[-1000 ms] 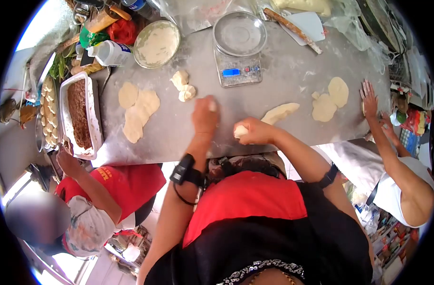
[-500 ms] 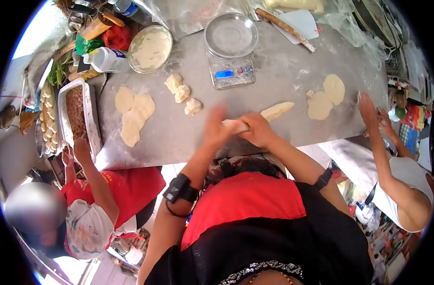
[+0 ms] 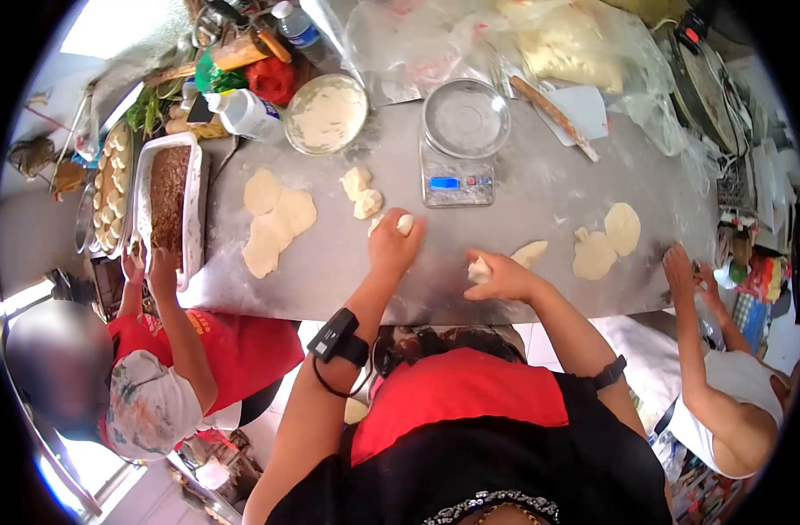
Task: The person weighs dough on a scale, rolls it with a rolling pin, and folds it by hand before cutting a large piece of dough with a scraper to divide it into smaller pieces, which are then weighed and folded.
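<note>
My left hand [image 3: 395, 246] is closed round a small lump of dough [image 3: 405, 224], a bit of which shows by the thumb. It is right at the dough lumps [image 3: 361, 194] on the metal table, partly covering one. My right hand [image 3: 510, 280] grips a dough piece [image 3: 480, 270] between thumb and fingers, above the front of the table. Beside its knuckles lies a long strip of dough [image 3: 530, 254]. Flattened dough rounds lie at the left [image 3: 279, 223] and further right [image 3: 607, 241].
Behind my hands stands a digital scale [image 3: 458, 182] with a round pan. A bowl of flour [image 3: 326, 114], a rolling pin [image 3: 553, 118] and a white tray of brown filling [image 3: 196, 210] are around it. Co-workers' hands are at the left [image 3: 152, 267] and right [image 3: 683, 271].
The dough held between both hands is now in two pieces. My hands have moved apart, the left one to the dough lumps. The view has shifted slightly.
</note>
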The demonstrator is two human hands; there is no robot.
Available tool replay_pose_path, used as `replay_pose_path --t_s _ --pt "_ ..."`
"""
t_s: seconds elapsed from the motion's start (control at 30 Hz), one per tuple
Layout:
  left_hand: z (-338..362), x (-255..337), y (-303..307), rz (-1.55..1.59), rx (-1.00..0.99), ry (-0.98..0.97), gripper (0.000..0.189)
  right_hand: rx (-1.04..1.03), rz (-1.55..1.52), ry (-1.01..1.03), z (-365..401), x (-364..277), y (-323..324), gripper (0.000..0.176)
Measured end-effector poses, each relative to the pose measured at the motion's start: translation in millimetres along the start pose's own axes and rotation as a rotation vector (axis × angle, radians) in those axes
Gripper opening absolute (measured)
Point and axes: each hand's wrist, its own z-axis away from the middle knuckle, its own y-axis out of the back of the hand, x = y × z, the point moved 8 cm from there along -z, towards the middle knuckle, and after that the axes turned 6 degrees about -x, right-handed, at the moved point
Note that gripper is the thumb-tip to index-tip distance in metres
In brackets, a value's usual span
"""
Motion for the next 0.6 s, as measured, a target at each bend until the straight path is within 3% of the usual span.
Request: replay_pose_path --t_s 0.1,0.13,0.2,0.23,0.3,0.43,0.53,0.57,0.6 --pt "8.9 33.3 -4.4 0.418 -0.134 -0.046 0.03 0.216 -0.587 0.053 -16.7 -34.2 5.5 0.066" --pt "17.9 54.0 -5.3 0.275 -0.041 -0.226 0.032 0.288 -0.786 0.073 -25.2 -43.7 5.0 0.067" --pt "43.5 96.0 -11.4 -0.024 0.134 -0.571 0.037 0.136 -1.189 0.136 -48.7 -59.2 -14.9 0.067" --pt "40.1 87.8 0.9 0.044 0.189 -0.511 0.039 0.054 -1.39 0.158 -56.1 -69.2 -25.1 0.068" --pt "22.8 73.3 30.3 0.181 0.317 -0.407 0.045 0.033 -1.336 0.222 -45.4 -108.0 -24.3 0.063" --pt "56.6 133.6 33.2 0.132 0.064 -0.864 0.062 0.004 -1.443 0.281 -62.4 -125.6 -11.9 0.053" --pt "7.5 107.5 50.7 0.082 0.077 -0.618 0.053 0.064 -1.332 0.245 -84.7 -110.0 -25.3 0.041" --pt "-8.2 102.2 74.6 0.036 0.168 -0.643 0.054 0.104 -1.277 0.248 -82.2 -115.0 -21.1 0.038" --pt "-27.1 87.7 81.5 0.021 0.133 -0.581 0.053 0.142 -1.223 0.251 -79.6 -120.8 -16.2 0.036"
